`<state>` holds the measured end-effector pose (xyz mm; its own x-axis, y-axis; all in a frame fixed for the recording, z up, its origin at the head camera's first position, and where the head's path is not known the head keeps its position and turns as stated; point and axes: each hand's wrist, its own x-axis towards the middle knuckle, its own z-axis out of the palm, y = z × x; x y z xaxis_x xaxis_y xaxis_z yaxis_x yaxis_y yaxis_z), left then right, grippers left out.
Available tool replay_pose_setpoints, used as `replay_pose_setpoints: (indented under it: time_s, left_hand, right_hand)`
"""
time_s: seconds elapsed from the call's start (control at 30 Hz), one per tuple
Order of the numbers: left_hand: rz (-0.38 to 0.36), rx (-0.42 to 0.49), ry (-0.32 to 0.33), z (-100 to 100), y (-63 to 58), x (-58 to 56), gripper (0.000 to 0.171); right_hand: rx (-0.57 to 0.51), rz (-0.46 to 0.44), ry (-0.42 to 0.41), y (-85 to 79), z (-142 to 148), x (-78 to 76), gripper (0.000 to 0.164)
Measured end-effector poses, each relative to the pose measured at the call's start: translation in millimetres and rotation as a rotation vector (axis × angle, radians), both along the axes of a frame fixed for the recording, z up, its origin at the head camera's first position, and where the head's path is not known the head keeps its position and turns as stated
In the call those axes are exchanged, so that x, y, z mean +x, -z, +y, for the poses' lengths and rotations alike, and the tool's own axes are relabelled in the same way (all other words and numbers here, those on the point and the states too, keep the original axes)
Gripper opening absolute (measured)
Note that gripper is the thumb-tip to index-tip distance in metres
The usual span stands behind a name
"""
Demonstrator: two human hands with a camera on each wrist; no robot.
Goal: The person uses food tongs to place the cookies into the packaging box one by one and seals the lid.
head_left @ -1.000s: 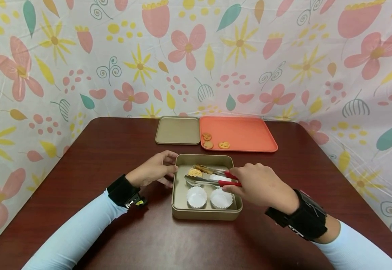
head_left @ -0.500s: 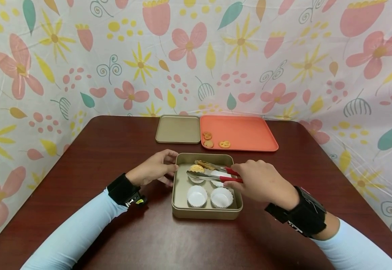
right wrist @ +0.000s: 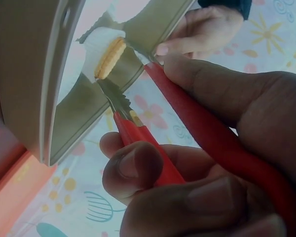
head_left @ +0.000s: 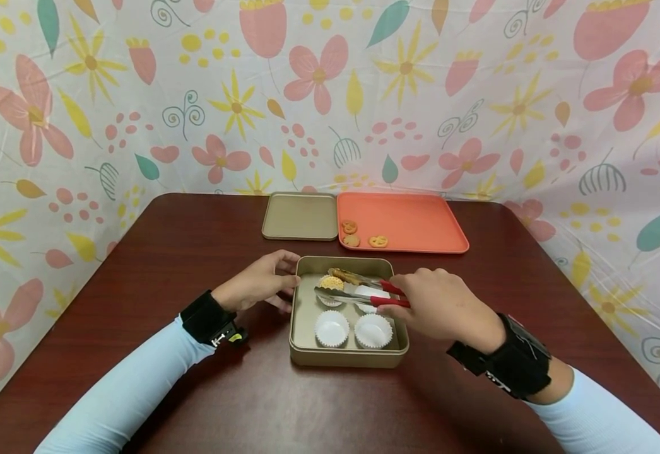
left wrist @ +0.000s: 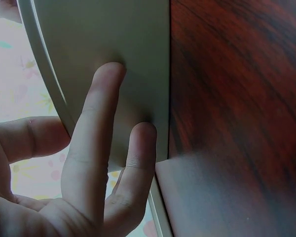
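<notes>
In the head view a gold rectangular tin (head_left: 348,360) holds several white paper baking cups. A round yellow cookie (head_left: 332,282) sits in the back-left cup (head_left: 330,301). My left hand (head_left: 260,284) rests against the tin's left side, thumb at the rim; in the left wrist view straight fingers (left wrist: 91,123) touch the outer wall (left wrist: 138,49). My right hand (head_left: 435,309) grips red-handled metal tongs (head_left: 389,301). In the right wrist view the tong tips stand at either edge of the cookie (right wrist: 110,58); whether they press on it I cannot tell.
Behind the tin lie a gold lid-like tray (head_left: 300,216) and an orange tray (head_left: 415,221). Several small cookies and pretzel-shaped biscuits (head_left: 378,241) lie at its left front. A flowered cloth (head_left: 330,94) hangs behind the dark wooden table (head_left: 211,403).
The tongs have shifted slightly back and to the right, and the cookie sits a little farther back. Over the last half second almost nothing has moved. The left hand stays at the tin.
</notes>
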<state>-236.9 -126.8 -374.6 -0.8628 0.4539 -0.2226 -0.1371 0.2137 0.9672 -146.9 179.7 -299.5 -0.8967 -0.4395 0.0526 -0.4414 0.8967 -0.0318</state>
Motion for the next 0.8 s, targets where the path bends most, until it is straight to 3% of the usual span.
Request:
replay_pose_setpoints:
  time_s: [0.5,0.8]
  left_hand:
    - [0.007,0.009,0.014,0.1,0.0,-0.1,0.053]
    - [0.013,0.011,0.028,-1.5,1.2,-1.6,0.052]
  right_hand:
    - [-0.032,0.003,0.008,-3.3,0.7,-1.0,0.042]
    - [-0.138,0.113,0.034,-7.6,0.2,-4.4,0.043]
